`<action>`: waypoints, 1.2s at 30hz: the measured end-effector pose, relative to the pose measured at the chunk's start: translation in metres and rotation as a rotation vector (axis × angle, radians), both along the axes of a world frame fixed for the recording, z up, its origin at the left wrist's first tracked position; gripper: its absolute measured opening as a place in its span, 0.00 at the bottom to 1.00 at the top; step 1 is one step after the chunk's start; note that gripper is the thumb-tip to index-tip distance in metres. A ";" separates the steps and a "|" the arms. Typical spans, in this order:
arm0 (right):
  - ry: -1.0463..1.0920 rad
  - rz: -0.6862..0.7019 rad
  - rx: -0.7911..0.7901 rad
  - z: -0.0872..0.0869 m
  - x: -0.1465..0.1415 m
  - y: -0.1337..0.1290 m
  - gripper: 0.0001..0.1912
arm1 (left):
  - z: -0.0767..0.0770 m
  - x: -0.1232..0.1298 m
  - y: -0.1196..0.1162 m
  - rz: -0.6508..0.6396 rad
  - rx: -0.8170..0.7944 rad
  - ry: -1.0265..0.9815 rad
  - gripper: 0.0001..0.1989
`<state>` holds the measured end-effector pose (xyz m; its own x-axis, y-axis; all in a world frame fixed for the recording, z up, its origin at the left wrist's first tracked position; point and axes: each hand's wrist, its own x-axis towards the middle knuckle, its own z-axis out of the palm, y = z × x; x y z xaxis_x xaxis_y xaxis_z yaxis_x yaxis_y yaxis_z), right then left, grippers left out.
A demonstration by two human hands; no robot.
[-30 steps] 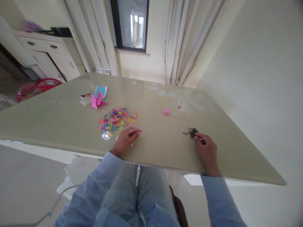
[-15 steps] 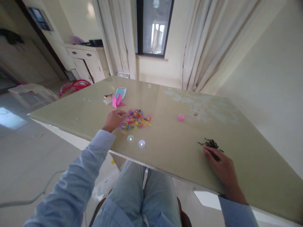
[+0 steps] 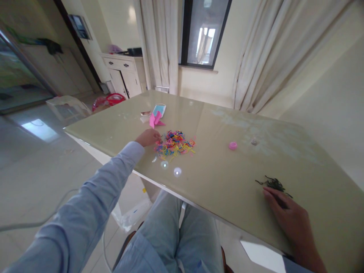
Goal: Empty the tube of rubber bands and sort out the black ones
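A loose pile of thin multicoloured strips (image 3: 178, 143), perhaps rubber bands, lies on the left-middle of the table. At its left edge is my left hand (image 3: 149, 137), thumb and fingertips closed together; what they pinch is too small to make out. On the right side of the table lies a small heap of black strands (image 3: 274, 183). My right hand (image 3: 290, 214) rests at its near edge with thumb and index finger pressed together, and anything between them is hidden.
Behind the coloured pile lie a pink folded piece (image 3: 155, 119), a blue face mask (image 3: 159, 110) and a small flat packet (image 3: 145, 113). A pink ring-shaped roll (image 3: 232, 145) and a small clear item (image 3: 254, 141) sit right of centre. The table's front edge (image 3: 193, 206) runs above my lap.
The view has swung left, so everything appears further right. My left fingers have turned down toward the coloured pile's edge. My right hand stays by the black strands.
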<state>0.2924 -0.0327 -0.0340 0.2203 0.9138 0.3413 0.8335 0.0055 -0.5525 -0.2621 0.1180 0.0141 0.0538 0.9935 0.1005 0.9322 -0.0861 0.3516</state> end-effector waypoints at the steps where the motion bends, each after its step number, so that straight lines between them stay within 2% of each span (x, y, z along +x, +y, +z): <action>1: 0.008 -0.007 -0.006 0.000 0.000 0.000 0.26 | 0.000 0.000 0.002 -0.001 -0.007 0.001 0.12; 10: 0.034 -0.037 -0.069 0.008 -0.003 -0.003 0.26 | 0.003 0.006 0.008 -0.008 -0.050 -0.009 0.06; 16: -0.006 -0.002 -0.012 0.006 -0.003 -0.002 0.26 | 0.014 0.016 -0.011 0.019 0.034 -0.091 0.11; 20: -0.028 -0.005 0.012 0.002 -0.001 -0.001 0.27 | 0.025 0.037 -0.045 0.051 0.164 -0.472 0.12; 23: -0.036 0.007 0.024 0.001 -0.001 -0.002 0.26 | 0.033 0.063 -0.078 0.059 0.112 -0.887 0.17; 25: -0.025 0.026 0.028 0.002 -0.001 -0.002 0.25 | 0.038 0.081 -0.098 -0.001 0.068 -1.165 0.18; 29: 0.018 0.046 0.037 0.003 -0.004 -0.004 0.25 | 0.045 0.116 -0.128 -0.086 -0.100 -1.585 0.18; 36: 0.060 0.059 0.031 0.004 -0.007 -0.005 0.24 | 0.037 0.164 -0.150 -0.136 -0.506 -1.932 0.14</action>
<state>0.2849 -0.0378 -0.0296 0.1868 0.9151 0.3573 0.7967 0.0717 -0.6001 -0.0978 -0.0323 0.0512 0.3014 0.9448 -0.1285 -0.6399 0.3004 0.7074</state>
